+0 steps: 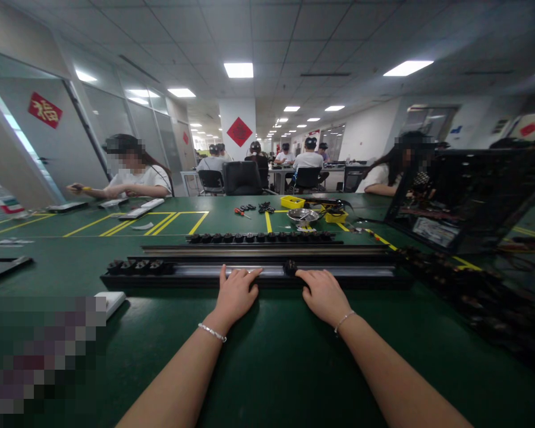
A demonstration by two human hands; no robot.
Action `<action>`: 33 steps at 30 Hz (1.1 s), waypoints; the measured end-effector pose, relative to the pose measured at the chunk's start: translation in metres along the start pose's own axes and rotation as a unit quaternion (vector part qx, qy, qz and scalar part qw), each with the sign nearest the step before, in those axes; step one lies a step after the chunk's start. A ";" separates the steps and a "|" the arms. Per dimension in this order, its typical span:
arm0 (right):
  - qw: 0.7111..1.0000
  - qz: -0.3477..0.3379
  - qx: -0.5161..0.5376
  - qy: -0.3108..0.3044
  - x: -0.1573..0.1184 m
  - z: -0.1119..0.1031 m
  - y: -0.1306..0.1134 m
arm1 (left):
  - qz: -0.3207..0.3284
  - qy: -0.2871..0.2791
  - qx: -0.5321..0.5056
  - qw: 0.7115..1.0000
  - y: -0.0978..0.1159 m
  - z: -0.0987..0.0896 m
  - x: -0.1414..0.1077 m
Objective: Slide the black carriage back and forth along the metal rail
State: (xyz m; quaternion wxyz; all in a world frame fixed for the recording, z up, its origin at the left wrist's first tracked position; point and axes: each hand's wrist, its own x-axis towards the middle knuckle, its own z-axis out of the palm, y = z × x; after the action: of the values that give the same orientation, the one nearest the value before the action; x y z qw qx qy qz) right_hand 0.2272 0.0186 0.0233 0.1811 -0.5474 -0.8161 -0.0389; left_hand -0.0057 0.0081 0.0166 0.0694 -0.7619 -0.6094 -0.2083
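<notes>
A long, straight black channel [276,282] lined with a pale, glossy strip [198,270] lies on the green surface [276,368]. A small black block [289,267] sits in this channel, right of its middle; its details are too dark to make out. Four similar black blocks [136,266] stand side by side at the channel's left end.

The left hand [237,291] rests over the channel, left of the lone block, its fingers loosely spread and gripping nothing; what lies under the fingertips is hidden. The right hand [324,294] is half open, index fingertip at the lone block's right side, thumb apart from the forefinger. Whether that fingertip presses or merely meets the block, I cannot tell. Both forearms are cut off below the channel.

Just beyond the channel run a slim dark metal rail [267,250] and a row of black blocks [249,238]. To the channel's right, a dark heap of small parts [468,297] blurs together. Left of and nearer than the channel, pixelation covers most of a white object [116,302].
</notes>
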 end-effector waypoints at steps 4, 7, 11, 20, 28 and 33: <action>1.000 0.002 0.007 0.000 0.000 0.000 0.002 | 0.000 0.001 -0.001 1.000 0.000 0.001 0.000; 1.000 0.001 0.006 0.002 0.000 -0.001 0.003 | 0.000 0.003 -0.001 1.000 0.000 0.001 0.000; 1.000 -0.007 0.004 0.001 0.000 -0.002 0.004 | 0.006 0.006 -0.005 1.000 0.000 0.001 0.000; 1.000 -0.013 0.002 -0.003 0.002 0.000 0.005 | 0.008 0.009 -0.002 1.000 -0.001 0.002 0.000; 1.000 -0.011 0.009 -0.005 0.003 0.001 0.011 | 0.007 0.013 -0.003 1.000 -0.001 0.003 0.000; 1.000 -0.015 0.003 -0.008 0.003 0.000 0.013 | 0.008 0.020 -0.009 1.000 -0.002 0.005 0.000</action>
State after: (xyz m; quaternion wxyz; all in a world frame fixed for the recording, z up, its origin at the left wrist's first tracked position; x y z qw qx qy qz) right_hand 0.2380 0.0262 0.0225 0.1757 -0.5344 -0.8261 -0.0345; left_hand -0.0064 0.0107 0.0117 0.0766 -0.7629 -0.6001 -0.2279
